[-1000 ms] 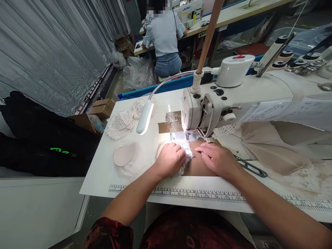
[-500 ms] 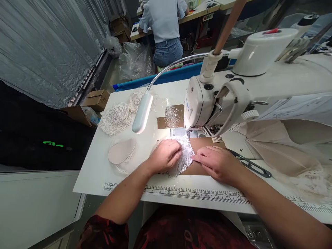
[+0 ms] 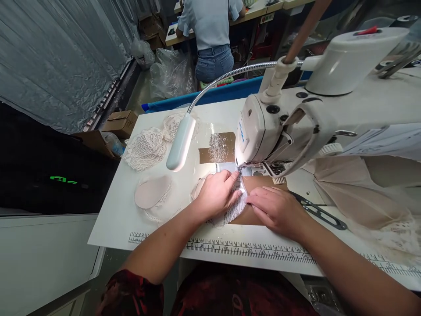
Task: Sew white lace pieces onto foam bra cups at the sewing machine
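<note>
A white lace piece point(image 3: 237, 207) lies under the needle area of a white sewing machine point(image 3: 255, 127). My left hand point(image 3: 217, 193) rests on it with fingers bent and gripping the lace, its index fingertip close beside the presser foot point(image 3: 240, 168). On the lace's right edge, my right hand point(image 3: 278, 210) pinches the border between thumb and fingers. Part of the lace is hidden beneath my left hand. Brown tape point(image 3: 256, 216) covers the table under both hands.
Lace pieces point(image 3: 146, 149) and a beige cup pad point(image 3: 153, 192) lie at the left. A lamp point(image 3: 180, 142) hangs over the table point(image 3: 113, 219). Right of my right hand are a dark slotted tool point(image 3: 320, 213) and beige fabric point(image 3: 358, 188). A person point(image 3: 212, 26) sits beyond.
My left hand has moved forward and right, its index finger now reaching the presser foot. My right hand keeps its pinch on the lace edge. The view has shifted slightly.
</note>
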A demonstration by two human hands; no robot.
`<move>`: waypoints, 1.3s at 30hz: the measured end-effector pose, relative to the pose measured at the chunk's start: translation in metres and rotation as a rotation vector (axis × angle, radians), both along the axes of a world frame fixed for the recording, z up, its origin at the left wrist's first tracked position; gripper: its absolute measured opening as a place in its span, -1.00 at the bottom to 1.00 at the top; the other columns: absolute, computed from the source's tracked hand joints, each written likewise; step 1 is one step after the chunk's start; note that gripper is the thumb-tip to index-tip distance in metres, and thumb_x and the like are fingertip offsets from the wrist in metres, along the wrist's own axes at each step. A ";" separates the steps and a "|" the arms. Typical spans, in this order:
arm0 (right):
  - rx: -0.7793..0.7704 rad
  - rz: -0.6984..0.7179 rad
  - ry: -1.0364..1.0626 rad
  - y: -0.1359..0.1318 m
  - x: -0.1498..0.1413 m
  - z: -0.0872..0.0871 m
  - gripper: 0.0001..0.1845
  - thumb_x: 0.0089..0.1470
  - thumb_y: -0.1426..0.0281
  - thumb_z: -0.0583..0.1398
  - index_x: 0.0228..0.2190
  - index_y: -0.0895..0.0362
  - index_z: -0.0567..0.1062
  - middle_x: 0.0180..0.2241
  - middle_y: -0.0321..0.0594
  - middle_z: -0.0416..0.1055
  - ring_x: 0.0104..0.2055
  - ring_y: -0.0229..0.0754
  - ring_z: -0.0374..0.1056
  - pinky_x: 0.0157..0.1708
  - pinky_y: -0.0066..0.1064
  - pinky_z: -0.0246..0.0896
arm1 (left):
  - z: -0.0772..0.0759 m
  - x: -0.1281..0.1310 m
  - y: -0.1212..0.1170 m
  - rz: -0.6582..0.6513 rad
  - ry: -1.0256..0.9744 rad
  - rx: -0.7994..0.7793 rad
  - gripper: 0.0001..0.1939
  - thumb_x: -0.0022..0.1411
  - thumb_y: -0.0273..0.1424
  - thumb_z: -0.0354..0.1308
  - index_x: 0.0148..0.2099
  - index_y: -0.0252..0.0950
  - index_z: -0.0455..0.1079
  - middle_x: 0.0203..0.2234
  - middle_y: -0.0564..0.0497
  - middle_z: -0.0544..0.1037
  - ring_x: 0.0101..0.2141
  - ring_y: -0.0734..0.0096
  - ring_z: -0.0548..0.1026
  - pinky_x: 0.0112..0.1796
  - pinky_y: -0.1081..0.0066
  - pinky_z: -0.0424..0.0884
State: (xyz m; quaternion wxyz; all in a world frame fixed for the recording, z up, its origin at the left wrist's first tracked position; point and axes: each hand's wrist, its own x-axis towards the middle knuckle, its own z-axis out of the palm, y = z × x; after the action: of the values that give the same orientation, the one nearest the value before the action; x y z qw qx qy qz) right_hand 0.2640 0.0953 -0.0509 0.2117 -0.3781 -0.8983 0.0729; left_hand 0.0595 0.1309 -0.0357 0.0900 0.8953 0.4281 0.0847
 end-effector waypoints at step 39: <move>0.052 0.068 -0.142 -0.010 0.004 0.008 -0.74 0.09 0.51 0.05 -0.25 0.14 0.50 -0.51 -0.26 0.33 -0.44 -0.22 0.19 -0.41 -0.37 -0.07 | 0.009 -0.018 -0.016 -0.286 -0.054 -0.013 -0.70 0.34 -0.28 -0.07 -0.13 -0.28 0.45 -0.34 -0.05 0.45 -0.31 0.35 0.35 -0.26 0.32 0.22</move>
State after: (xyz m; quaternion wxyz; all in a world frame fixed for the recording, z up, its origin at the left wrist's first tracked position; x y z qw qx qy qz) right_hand 0.2679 0.0849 -0.0434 0.1547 -0.3460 -0.9249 0.0296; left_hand 0.0415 0.1152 -0.0267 0.1184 0.9439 0.2940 0.0922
